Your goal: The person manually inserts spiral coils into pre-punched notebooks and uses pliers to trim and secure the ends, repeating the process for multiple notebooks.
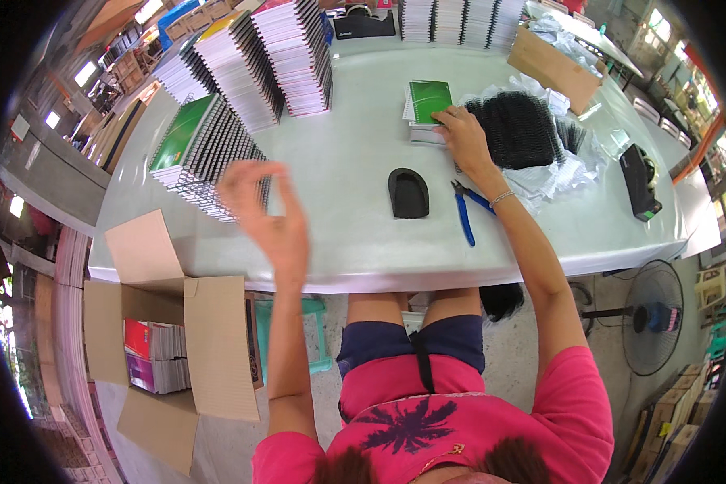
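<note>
Grey table (355,242), right hand (462,137) on green notebook (427,101)

My left hand (268,216) is raised mid-air, blurred, thumb and forefinger pinched with nothing visible between them; my right hand (462,134) reaches forward, arm extended (palm down), fingers flat.

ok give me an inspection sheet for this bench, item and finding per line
surface: pale grey table, mostly bare in the middle
job's things: green-covered notebook on a small stack; black binding coils on plastic wrap
clutter: blue pliers, black pad, spiral notebook stacks, tape dispenser
grips: right hand rests on the notebook; left hand raised, blurred, empty
cables: nothing seen
surroundings: open carton of books, floor fan
</note>
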`<control>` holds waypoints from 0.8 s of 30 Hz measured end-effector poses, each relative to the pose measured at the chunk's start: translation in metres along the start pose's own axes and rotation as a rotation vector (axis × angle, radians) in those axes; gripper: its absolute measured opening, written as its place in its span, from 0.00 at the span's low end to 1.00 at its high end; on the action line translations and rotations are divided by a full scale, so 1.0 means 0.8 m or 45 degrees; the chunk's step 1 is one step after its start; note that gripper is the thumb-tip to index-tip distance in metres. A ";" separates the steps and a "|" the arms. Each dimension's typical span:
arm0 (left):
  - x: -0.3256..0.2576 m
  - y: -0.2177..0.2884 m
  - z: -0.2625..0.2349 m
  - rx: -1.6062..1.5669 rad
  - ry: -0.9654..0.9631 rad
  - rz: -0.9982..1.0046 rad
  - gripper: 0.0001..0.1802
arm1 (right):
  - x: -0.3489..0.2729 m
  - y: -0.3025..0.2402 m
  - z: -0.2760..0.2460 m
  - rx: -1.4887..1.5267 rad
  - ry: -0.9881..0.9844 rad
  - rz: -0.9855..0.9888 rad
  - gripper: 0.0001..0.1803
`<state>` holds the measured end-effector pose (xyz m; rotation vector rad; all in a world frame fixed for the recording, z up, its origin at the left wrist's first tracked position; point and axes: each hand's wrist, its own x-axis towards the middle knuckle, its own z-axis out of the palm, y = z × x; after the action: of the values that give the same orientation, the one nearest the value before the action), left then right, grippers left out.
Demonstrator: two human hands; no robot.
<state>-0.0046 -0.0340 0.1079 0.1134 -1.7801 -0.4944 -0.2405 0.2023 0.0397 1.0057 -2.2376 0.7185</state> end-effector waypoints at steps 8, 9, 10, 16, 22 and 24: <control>-0.089 0.052 0.086 -0.994 -0.597 -0.918 0.12 | -0.009 -0.039 -0.042 0.121 0.269 0.115 0.08; -0.087 0.050 0.090 -1.057 -0.762 -1.042 0.20 | -0.008 -0.052 -0.054 0.157 0.320 0.152 0.07; -0.083 0.051 0.092 -1.262 -0.778 -1.216 0.23 | -0.012 -0.066 -0.066 0.191 0.367 0.193 0.07; -0.046 0.060 0.077 -1.872 -0.876 -1.598 0.34 | -0.079 -0.128 -0.095 0.116 0.389 -0.201 0.13; -0.036 0.054 0.033 -1.057 -1.147 -0.935 0.27 | -0.125 -0.169 -0.103 0.321 0.074 -0.173 0.24; -0.032 0.058 0.017 -0.894 -1.292 -0.863 0.27 | -0.126 -0.173 -0.110 0.385 0.177 0.131 0.29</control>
<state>-0.0020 0.0202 0.1001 -0.0524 -2.3830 -1.8918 -0.0514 0.2302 0.0637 0.9500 -2.1118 1.1628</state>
